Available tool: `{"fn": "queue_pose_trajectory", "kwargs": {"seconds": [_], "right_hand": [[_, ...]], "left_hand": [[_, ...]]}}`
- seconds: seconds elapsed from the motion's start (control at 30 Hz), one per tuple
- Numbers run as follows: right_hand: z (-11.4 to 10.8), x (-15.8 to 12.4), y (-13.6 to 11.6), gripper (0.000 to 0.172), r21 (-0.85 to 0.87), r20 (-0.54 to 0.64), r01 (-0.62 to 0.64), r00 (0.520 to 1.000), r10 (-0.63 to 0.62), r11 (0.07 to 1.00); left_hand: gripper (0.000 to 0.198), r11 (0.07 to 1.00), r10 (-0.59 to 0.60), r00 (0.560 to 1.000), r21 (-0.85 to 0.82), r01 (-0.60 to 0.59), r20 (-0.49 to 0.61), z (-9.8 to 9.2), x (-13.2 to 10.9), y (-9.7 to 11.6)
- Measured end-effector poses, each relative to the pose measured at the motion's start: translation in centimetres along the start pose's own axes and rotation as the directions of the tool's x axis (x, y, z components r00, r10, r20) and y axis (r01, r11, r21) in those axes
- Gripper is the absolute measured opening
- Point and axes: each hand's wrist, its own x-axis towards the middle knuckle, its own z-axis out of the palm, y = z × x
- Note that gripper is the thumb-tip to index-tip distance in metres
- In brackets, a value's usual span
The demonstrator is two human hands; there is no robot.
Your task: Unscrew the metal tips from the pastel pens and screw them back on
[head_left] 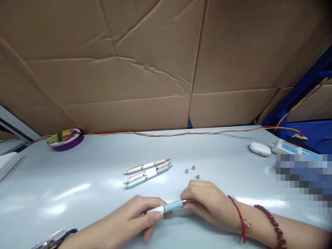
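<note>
Left fingers [155, 217] are gripping the blue-and-white pen [173, 206], right fingers [185, 194] pinching its grey end, its axis lying crosswise between them.

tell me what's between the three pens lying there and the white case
Three small metal pieces, nearer the pens than the white case; the head view shows them.

Three loose pens [151, 173] lay there, fourth pen [173, 205] sat held: four! Metal tips [193, 167] numbered three! Left hand [138, 214], right hand [211, 204] made two. Two red bracelets [240, 218] showed. One white case [260, 149], one power strip [289, 148] followed.
</note>
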Motion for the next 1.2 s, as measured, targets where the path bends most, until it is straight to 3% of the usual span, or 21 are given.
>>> {"fn": "queue_pose_trajectory", "kwargs": {"seconds": [0.17,0.4,0.73,0.8,0.9,1.0,1.1,1.2], "right_hand": [[-0.1,-0.1,0.3,0.051,0.000,0.101,0.021,0.995,-0.021,1.000],[-0.1,-0.1,0.1,0.024,0.005,0.031,0.069,0.997,-0.069,0.998],[0.4,0.0,0.1,0.040,-0.076,0.125,0.008,0.992,0.002,0.997],[0.5,-0.3,0.0,0.037,-0.100,0.147,-0.039,0.988,0.053,0.994],[0.6,-0.7,-0.2,0.033,-0.099,0.187,-0.149,0.968,0.165,0.984],[0.5,-0.8,-0.2,0.035,-0.038,0.213,-0.303,0.928,0.305,0.952],[0.4,-0.8,-0.3,0.040,-0.020,0.238,-0.387,0.894,0.381,0.922],[0.2,-0.7,-0.4,0.044,-0.016,0.277,-0.335,0.904,0.326,0.942]], "left_hand": [[0.037,1.000,0.020,1.000,0.016,-0.021,0.013,-0.1,0.0,0.2],[0.036,0.996,0.071,0.997,0.051,-0.070,-0.012,0.0,0.0,0.0],[0.038,0.997,0.069,0.998,0.044,-0.069,-0.011,0.1,0.2,0.1],[0.033,0.998,0.064,0.998,0.001,-0.064,-0.021,0.0,0.1,-0.1],[0.047,0.985,0.043,0.997,-0.171,-0.032,0.063,-0.6,0.1,-0.5],[0.051,0.883,0.174,0.972,-0.462,-0.085,0.155,-1.4,0.4,-1.2],[0.049,0.634,0.325,0.944,-0.754,-0.169,0.062,-1.5,0.8,-2.0],[0.054,0.402,0.353,0.935,-0.898,-0.181,-0.031,-1.1,1.1,-2.5]]}}
